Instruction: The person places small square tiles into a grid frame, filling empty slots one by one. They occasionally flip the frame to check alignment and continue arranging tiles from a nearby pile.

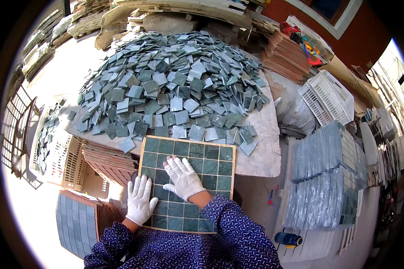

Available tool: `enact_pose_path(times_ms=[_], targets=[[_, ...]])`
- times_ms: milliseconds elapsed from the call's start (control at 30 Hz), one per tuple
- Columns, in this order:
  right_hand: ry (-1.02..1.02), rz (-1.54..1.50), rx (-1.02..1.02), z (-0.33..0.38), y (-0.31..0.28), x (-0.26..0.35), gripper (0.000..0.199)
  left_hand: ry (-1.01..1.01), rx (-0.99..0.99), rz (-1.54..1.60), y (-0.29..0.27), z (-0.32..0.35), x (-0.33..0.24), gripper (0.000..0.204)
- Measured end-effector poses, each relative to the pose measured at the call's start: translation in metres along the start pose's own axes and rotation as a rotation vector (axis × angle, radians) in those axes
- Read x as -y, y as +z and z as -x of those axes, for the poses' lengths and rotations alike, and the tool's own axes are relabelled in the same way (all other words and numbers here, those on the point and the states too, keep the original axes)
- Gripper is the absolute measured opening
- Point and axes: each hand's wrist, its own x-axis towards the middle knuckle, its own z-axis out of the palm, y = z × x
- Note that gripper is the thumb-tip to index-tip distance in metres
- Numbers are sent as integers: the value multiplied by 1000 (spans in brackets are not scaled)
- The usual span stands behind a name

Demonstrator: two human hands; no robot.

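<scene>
I see both hands in white gloves, and both lie flat with the fingers spread on a square board point(187, 184) that is filled with dark green tiles in rows. My left hand point(139, 200) rests on the left edge of the board, near its lower corner. My right hand point(183, 178) rests in the middle of the board, a little higher. The two hands are apart from each other and neither one grips anything; the palms only press on the tile surface. The board has a thin wooden frame, and its far edge touches the table point(260, 152), a pale stone slab. On this table, just behind the board, there is a big heap of loose grey-green tiles point(175, 85). To the left of the board I see a stack of brown frames point(110, 163), and lower left another panel of blue-grey tiles point(74, 222). On the right side stand stacks of finished tile sheets point(323, 179), and behind them a white plastic crate point(327, 96). My sleeves are dark blue with small dots.
</scene>
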Motion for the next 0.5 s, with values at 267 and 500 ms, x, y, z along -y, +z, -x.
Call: enact_pose_path(times_ms=[267, 500], targets=[[534, 145, -106, 90, -33, -98, 84, 3, -119, -8, 2, -81, 6, 74], [618, 158, -213, 111, -18, -47, 75, 143, -217, 101, 24, -171, -81, 77]])
